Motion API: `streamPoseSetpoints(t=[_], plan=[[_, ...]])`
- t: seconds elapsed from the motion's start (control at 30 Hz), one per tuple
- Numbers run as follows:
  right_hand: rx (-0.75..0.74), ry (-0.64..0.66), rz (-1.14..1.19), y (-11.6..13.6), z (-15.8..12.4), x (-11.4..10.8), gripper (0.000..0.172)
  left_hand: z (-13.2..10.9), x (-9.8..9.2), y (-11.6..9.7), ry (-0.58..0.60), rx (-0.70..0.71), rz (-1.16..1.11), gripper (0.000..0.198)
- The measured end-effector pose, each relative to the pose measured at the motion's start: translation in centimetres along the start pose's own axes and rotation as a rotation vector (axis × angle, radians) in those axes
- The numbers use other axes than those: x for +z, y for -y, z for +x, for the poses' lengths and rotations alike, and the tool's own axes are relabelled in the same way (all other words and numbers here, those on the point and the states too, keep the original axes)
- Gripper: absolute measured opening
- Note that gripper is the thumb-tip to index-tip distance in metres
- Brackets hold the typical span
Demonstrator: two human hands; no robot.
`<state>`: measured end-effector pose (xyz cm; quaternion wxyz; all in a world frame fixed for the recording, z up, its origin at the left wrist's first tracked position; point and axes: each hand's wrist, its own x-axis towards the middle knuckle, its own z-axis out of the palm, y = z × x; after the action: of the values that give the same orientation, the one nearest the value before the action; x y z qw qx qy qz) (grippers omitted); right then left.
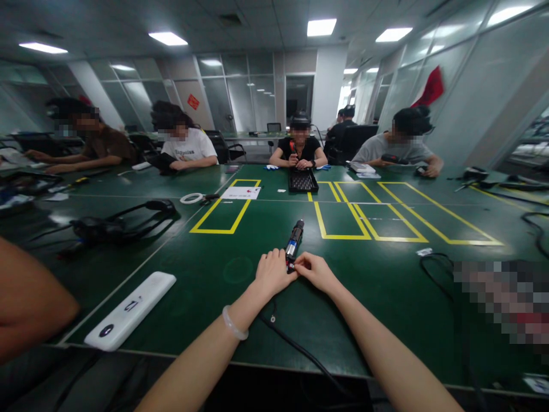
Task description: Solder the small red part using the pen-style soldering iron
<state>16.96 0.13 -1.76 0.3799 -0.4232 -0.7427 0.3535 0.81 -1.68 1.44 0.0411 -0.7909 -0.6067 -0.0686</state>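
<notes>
A dark tool (294, 240) with a round black nose and a silver-and-blue band lies on the green table, its nose pointing away from me. My left hand (274, 271) is closed over the near end of it, fingers curled along its left side. From the right, my right hand (316, 270) pinches at a small red-and-black part at that same end; the exact piece between the fingertips is hidden. A black cable (300, 347) with a small metal ring beside it runs from under my left wrist to the table's near edge.
A white oblong case (131, 309) lies to my left, with black headgear (124, 223) beyond it. Yellow tape outlines (343, 236) mark the green table (206, 297). Opposite, a person sits behind a black tray (302, 182). Another person's arm (30, 297) reaches in at far left.
</notes>
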Motion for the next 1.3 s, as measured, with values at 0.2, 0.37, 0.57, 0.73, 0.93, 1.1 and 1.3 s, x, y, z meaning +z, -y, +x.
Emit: streamPoseSetpoints(t=[0.2,0.37,0.57,0.73,0.93,1.1,1.3], plan=[[-0.014,-0.034,-0.017,-0.3,0.1,-0.2,0.018,0.0,0.4,-0.3,0.033,-0.088,-0.053,0.05],[-0.009,-0.054,0.01,-0.8,0.1,-0.3,0.017,0.0,0.0,0.4,0.105,-0.121,-0.099,0.052],[-0.016,-0.035,-0.033,-1.0,0.2,-0.5,0.017,0.2,-0.8,3.1,0.102,-0.131,-0.034,0.052],[-0.027,-0.018,-0.042,-0.9,0.1,-0.6,0.016,0.7,-1.1,7.2,0.142,-0.184,0.004,0.055],[-0.024,0.002,-0.048,-0.7,0.0,-0.7,0.016,1.5,-1.6,13.3,0.203,-0.299,0.028,0.06],[-0.028,0.004,-0.053,-0.7,0.0,-0.8,0.016,2.4,-1.4,18.3,0.249,-0.41,0.032,0.063],[-0.024,0.005,-0.047,-0.7,0.0,-0.8,0.016,3.4,-1.3,21.9,0.26,-0.48,0.027,0.066]])
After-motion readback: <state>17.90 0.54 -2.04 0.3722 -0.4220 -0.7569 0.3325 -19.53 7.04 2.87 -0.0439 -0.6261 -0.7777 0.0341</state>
